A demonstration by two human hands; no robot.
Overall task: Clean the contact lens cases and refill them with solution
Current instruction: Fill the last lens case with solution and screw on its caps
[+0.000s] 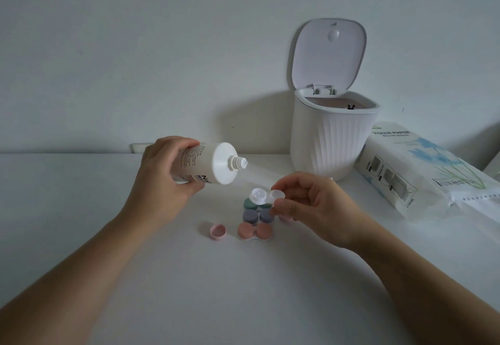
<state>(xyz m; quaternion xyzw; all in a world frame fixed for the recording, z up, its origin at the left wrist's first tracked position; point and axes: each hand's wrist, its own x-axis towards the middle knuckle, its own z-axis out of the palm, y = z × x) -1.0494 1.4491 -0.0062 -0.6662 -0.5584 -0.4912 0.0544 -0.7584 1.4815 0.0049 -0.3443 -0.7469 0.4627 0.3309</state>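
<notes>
White wall stands behind a white worktop (81, 236), where a small bin (328, 139) with its lid up and a pack of tissue paper (422, 166) sit at the far right. The left hand (162, 179) has a closed grip around the solution bottle (205, 163), which lies almost level in the air, uncapped, with its nozzle (240, 163) pointing right. The right hand (311, 209) pinches one end of a clear lens case (266, 195), both wells open, just above three closed cases: green (250, 204), purple (250, 216) and pink (254, 231). A loose pink cap (218, 231) lies on the worktop to their left.

I think the main risk is a wrong aim. The nozzle is above and left of the near well, not over it, so a squeeze now could send solution onto the closed cases or the worktop. The pinch holds only one end, so the case may tip and spill. A strong squeeze could also overfill the shallow wells.
</notes>
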